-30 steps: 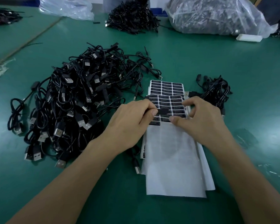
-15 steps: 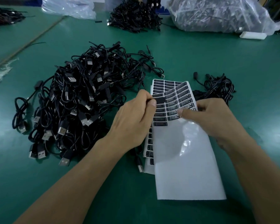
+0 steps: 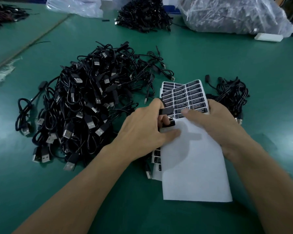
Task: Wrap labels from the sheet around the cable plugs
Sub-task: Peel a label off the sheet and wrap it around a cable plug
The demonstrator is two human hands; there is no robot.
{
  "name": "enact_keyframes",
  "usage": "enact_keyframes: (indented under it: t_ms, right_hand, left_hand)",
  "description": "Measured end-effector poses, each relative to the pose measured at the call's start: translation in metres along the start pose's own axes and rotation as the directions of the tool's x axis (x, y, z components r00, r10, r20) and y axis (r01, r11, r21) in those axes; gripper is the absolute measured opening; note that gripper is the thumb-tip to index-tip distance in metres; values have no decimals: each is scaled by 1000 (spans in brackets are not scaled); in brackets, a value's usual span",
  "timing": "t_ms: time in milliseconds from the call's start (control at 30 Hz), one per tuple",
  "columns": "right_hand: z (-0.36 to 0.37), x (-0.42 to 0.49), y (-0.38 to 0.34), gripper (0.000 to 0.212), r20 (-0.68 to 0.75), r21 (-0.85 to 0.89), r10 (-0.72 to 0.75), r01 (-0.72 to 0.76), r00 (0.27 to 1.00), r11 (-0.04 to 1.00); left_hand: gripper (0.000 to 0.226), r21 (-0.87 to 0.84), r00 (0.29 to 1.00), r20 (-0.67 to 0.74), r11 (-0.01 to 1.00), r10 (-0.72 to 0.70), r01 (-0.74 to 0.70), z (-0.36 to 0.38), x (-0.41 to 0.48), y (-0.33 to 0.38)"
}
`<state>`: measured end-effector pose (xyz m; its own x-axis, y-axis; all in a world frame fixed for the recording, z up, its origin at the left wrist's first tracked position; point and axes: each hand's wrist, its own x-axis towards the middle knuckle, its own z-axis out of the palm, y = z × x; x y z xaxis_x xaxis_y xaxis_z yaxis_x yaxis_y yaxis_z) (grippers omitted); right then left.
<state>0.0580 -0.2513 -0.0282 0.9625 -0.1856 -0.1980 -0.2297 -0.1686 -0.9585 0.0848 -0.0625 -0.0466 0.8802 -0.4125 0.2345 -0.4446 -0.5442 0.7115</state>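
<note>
A white label sheet (image 3: 193, 159) with rows of black labels at its top lies tilted over more sheets (image 3: 156, 159) on the green table. My right hand (image 3: 215, 122) grips the sheet's right edge, thumb pressed on the labels. My left hand (image 3: 142, 130) holds a black cable plug (image 3: 167, 110) against the sheet's left edge, beside a black label (image 3: 169, 123). Its cable runs down to a USB end (image 3: 148, 173) under the sheets.
A big pile of black USB cables (image 3: 85, 105) lies on the left. A smaller cable bundle (image 3: 230, 93) sits right of the sheets. At the back are another cable heap (image 3: 142, 14), a plastic bag of cables (image 3: 235, 16) and a white block (image 3: 268, 37).
My right hand has lifted and tilted the top label sheet. My left hand has moved the plug down along the sheet's left edge toward a label.
</note>
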Motion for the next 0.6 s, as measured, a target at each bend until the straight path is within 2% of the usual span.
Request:
enact_keyframes:
  t_ms: [67,100,267,367,600]
  right_hand:
    - [2,-2,0,49,42,-29,7,-6,999,1000]
    - [4,-3,-1,49,47,-45,4,-2,999,999]
    - [8,-2,0,32,1,-52,-4,4,1000,999]
    - [9,-2,-1,32,-45,-50,33,-35,998,998]
    - [11,-5,-1,34,-13,-8,31,-31,999,999]
  left_hand:
    - [49,-30,1000,-2,1000,-3,3,0,0,0]
    - [49,-40,1000,-6,999,-4,4,0,-1,0]
    - [47,-83,999,-32,997,3,-5,-1,-1,0]
    - [44,-105,999,-44,994,4,-9,-2,-1,1]
    - [38,-116,999,-36,993,1,-5,-2,-1,4]
